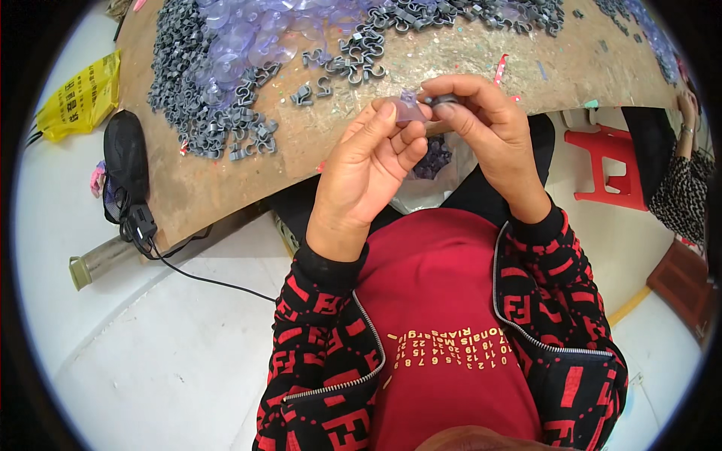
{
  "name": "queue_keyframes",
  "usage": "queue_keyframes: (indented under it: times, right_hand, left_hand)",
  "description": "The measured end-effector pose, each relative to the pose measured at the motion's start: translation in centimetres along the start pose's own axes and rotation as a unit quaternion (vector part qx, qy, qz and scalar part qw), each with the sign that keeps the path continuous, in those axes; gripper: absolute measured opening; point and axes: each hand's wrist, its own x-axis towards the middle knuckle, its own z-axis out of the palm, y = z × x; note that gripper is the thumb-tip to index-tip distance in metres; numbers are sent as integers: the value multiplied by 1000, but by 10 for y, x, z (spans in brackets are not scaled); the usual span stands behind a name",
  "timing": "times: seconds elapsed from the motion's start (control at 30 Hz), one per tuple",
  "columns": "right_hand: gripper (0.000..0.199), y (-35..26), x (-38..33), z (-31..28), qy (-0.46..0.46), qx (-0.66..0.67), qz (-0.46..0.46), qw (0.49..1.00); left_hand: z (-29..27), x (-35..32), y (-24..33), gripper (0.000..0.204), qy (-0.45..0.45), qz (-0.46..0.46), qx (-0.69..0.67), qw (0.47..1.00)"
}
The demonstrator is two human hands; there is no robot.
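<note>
Over the table's near edge, my left hand [370, 154] pinches a clear purple suction cup [408, 110] between thumb and fingers. Close against it, my right hand [485, 124] grips a small grey plastic clip [442, 99], mostly covered by the fingertips. The two pieces meet or nearly meet; I cannot tell if they are joined. Beyond my hands lie a heap of loose grey clips [184, 83] and a pile of clear purple suction cups [256, 34]. Below my hands, a clear plastic bag [421, 197] holds dark purple pieces [434, 158].
The worn brown table [444, 64] curves around in front of me. A black cased device with a cable [126, 150] hangs at its left edge, near a yellow bag [83, 98]. To the right stand a red plastic stool [608, 167] and another person's arm [686, 124].
</note>
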Motion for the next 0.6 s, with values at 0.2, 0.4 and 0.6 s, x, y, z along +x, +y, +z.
queue_keyframes:
  times: [0.2, 0.4, 0.6]
  right_hand:
    - [23, -17, -2, 0, 24, 2, -27, 999]
    - [21, -26, -6, 0, 37, 25, -11, 999]
    - [20, -28, -6, -5, 8, -58, -21, 998]
  left_hand:
    - [15, -7, -2, 17, 1, 47, 66, 997]
    - [25, -10, -3, 33, 33, 103, 196, 975]
    - [30, -13, -4, 31, 55, 175, 368, 912]
